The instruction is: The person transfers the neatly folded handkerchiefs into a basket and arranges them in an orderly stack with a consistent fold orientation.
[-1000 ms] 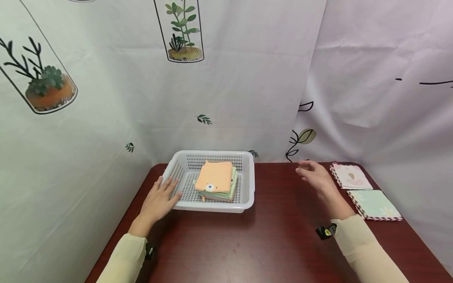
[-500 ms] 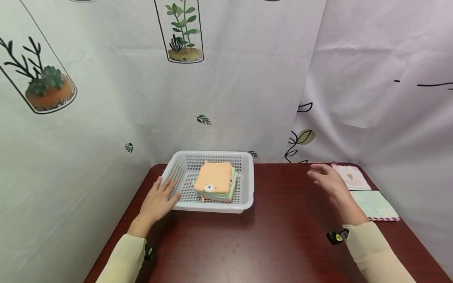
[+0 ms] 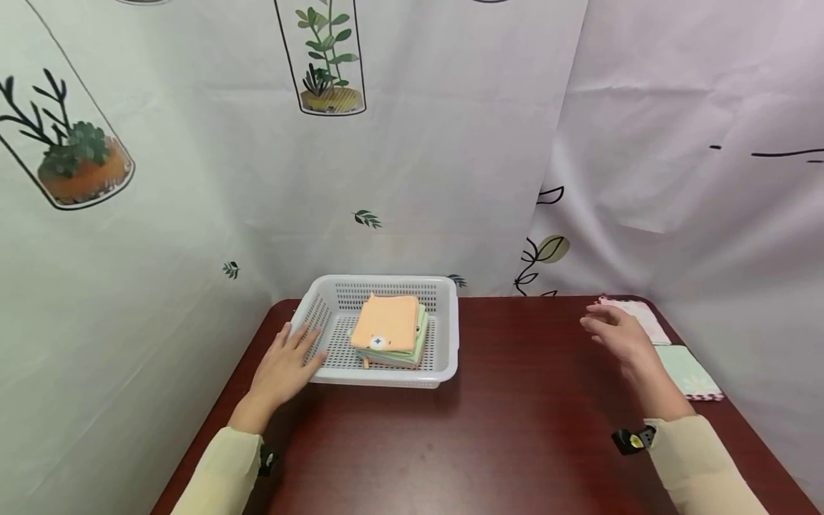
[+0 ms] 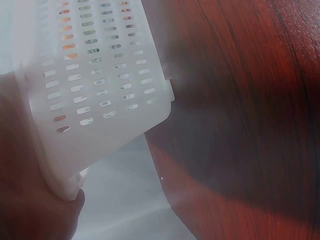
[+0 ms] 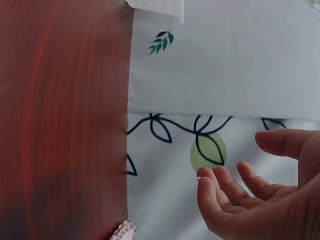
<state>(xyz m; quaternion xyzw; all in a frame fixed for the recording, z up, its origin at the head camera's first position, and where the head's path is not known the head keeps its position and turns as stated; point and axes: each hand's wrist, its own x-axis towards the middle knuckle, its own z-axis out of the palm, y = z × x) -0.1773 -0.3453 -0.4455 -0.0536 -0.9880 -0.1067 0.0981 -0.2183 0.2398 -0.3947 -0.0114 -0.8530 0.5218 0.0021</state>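
Observation:
In the head view a white plastic basket [image 3: 448, 336] stands at the back left of the table, holding a stack of folded cloths with an orange one [image 3: 388, 323] on top and green ones below. My left hand [image 3: 283, 365] rests on the basket's front left rim, fingers spread. On the right, my right hand [image 3: 621, 336] hovers above the table with nothing in it, fingers loosely bent, as the right wrist view also shows. Beside it lie a pinkish-white square cloth [image 3: 649, 320] and a pale green one [image 3: 689, 372] with a checked edge, both partly hidden behind the hand and forearm.
The dark red wooden table [image 3: 425, 443] extends in front of the basket and between my arms. White printed curtain cloth [image 3: 412, 179] hangs close along the table's back and sides. A black wrist device [image 3: 631, 440] sits on my right wrist.
My right hand has moved right, from beside the two cloths to over their left edges, covering more of them. The left hand stays on the basket rim. The view has shifted slightly.

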